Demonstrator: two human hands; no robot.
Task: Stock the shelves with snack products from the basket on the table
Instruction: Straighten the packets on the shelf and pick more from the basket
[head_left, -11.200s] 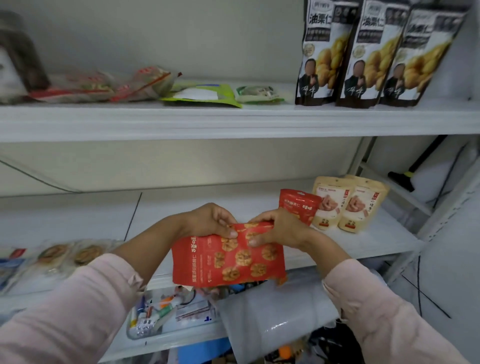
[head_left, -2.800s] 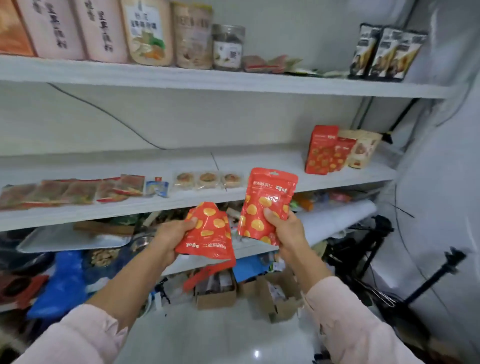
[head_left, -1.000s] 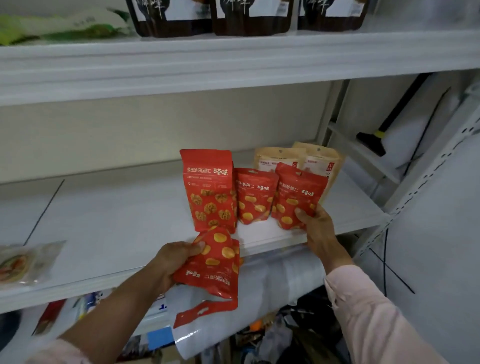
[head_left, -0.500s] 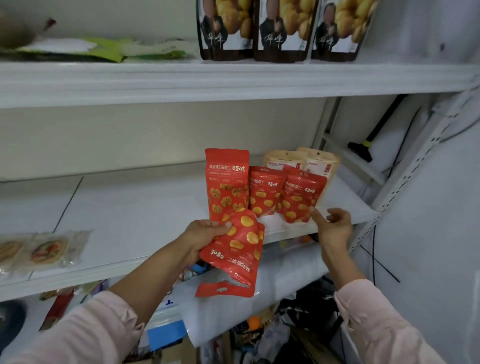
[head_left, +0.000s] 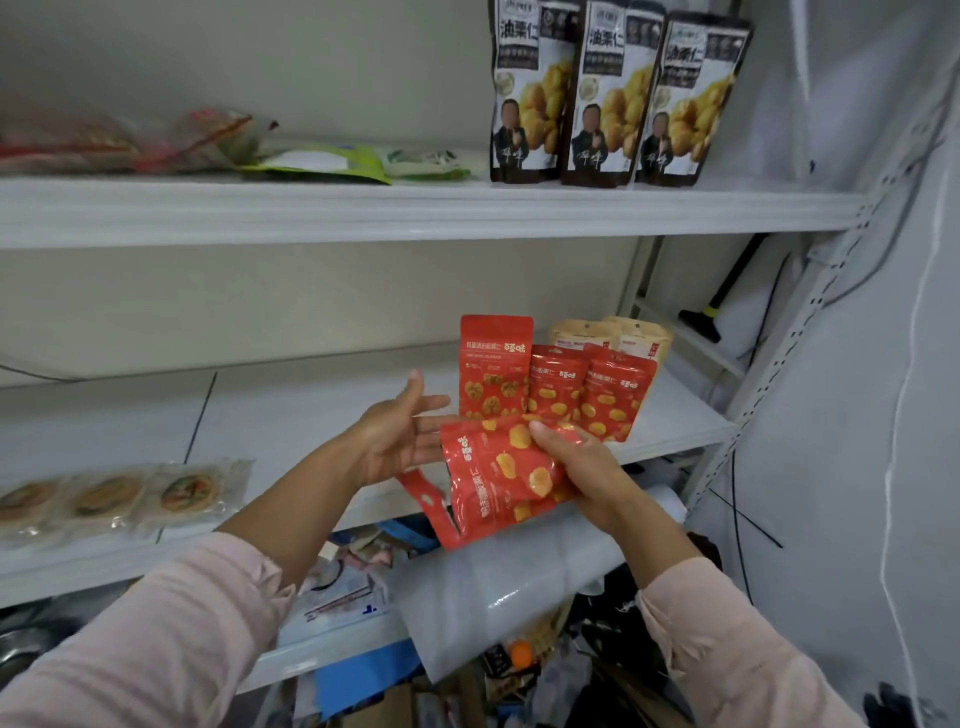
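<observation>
My right hand (head_left: 587, 467) grips a red snack pouch (head_left: 493, 478) with yellow nuts printed on it, held tilted in front of the middle shelf (head_left: 291, 415). My left hand (head_left: 400, 436) is beside the pouch on its left, palm up with fingers spread, holding nothing. Behind them, a tall red pouch (head_left: 493, 364) and two smaller red pouches (head_left: 556, 384) (head_left: 615, 395) stand upright on the shelf. Two beige pouches (head_left: 613, 335) stand behind those.
Three dark chestnut bags (head_left: 613, 98) stand on the top shelf (head_left: 415, 208), with flat green and red packets (head_left: 322, 163) to their left. Clear-wrapped round cakes (head_left: 109, 496) lie at the middle shelf's left. A rolled plastic sheet (head_left: 509, 582) and clutter sit below.
The pouch has passed from my left hand to my right hand. My left hand has let go and opened. My right hand came back from the shelved pouches.
</observation>
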